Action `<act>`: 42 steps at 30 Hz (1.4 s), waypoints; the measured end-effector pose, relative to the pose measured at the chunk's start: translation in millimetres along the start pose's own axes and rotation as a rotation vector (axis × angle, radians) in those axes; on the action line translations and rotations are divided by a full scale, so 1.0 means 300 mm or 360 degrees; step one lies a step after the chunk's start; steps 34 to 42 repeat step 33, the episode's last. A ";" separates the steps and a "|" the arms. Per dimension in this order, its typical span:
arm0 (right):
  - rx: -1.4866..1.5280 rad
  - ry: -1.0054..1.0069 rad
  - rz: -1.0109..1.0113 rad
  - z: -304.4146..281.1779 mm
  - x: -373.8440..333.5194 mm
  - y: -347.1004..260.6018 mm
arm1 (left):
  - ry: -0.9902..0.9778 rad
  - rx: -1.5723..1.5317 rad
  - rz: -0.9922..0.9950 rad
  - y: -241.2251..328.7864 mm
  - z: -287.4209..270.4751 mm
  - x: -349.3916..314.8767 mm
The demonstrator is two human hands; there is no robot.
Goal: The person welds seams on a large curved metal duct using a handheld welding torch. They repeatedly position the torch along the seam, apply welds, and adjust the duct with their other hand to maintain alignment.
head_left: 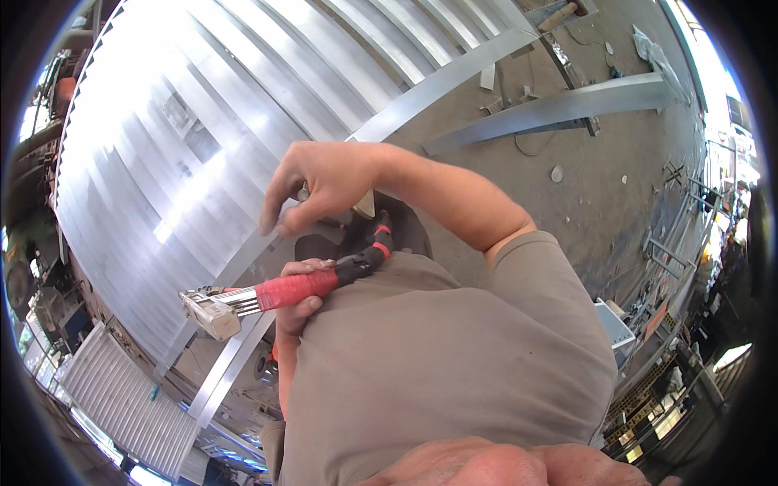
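Observation:
My left hand is wrapped round a hammer-like tool in front of my belly. Its grip is bound in red, with bare metal bars running to a blocky, worn, pale head. A curved black part with red bands trails from the other end, against my shirt. Above it, my right hand hangs with bent fingers and thumb near the edge of a large ribbed metal panel. A small greyish bit shows between the fingers; what it is stays unclear.
A bright metal bar borders the panel, and another beam lies beyond on the grey floor among scraps. A second ribbed panel stands at lower left. Metal racks line the right side.

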State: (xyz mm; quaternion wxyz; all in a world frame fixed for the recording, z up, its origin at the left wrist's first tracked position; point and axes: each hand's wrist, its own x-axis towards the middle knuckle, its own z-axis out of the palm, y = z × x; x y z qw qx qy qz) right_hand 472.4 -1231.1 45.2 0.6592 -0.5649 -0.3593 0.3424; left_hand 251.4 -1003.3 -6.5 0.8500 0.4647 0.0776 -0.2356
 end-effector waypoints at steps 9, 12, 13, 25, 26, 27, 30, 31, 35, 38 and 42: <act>-0.0036 -0.0611 0.0404 -0.131 0.102 -0.039 | 0.0074 -0.0115 0.0144 -0.043 0.023 -0.057; -0.0086 0.0284 0.0366 0.005 -0.001 -0.051 | 0.0140 -0.0170 0.0248 -0.104 0.030 -0.139; -0.0049 0.0564 0.0423 0.067 -0.021 -0.047 | 0.0156 -0.0146 0.0306 -0.136 0.043 -0.170; -0.0867 0.0535 0.0589 0.143 -0.109 -0.102 | 0.0102 0.0084 0.0653 -0.455 0.284 -0.427; -0.0939 0.0348 0.0592 0.125 -0.098 -0.136 | 0.0145 0.0134 0.0673 -0.461 0.298 -0.441; -0.1118 0.0150 0.0635 0.098 -0.078 -0.167 | 0.0192 0.0190 0.0691 -0.463 0.305 -0.439; -0.1487 -0.0271 0.1339 0.031 -0.029 -0.352 | 0.0242 0.0136 0.0686 -0.468 0.327 -0.441; -0.1800 -0.0495 0.1008 0.044 0.005 -0.342 | 0.0253 0.0121 0.0682 -0.467 0.334 -0.435; -0.2659 -0.0987 0.0708 0.030 0.061 -0.367 | 0.0274 0.0087 0.0670 -0.458 0.348 -0.413; -0.2659 -0.0987 0.0708 0.030 0.061 -0.367 | 0.0274 0.0087 0.0670 -0.458 0.348 -0.413; -0.2659 -0.0987 0.0708 0.030 0.061 -0.367 | 0.0274 0.0087 0.0670 -0.458 0.348 -0.413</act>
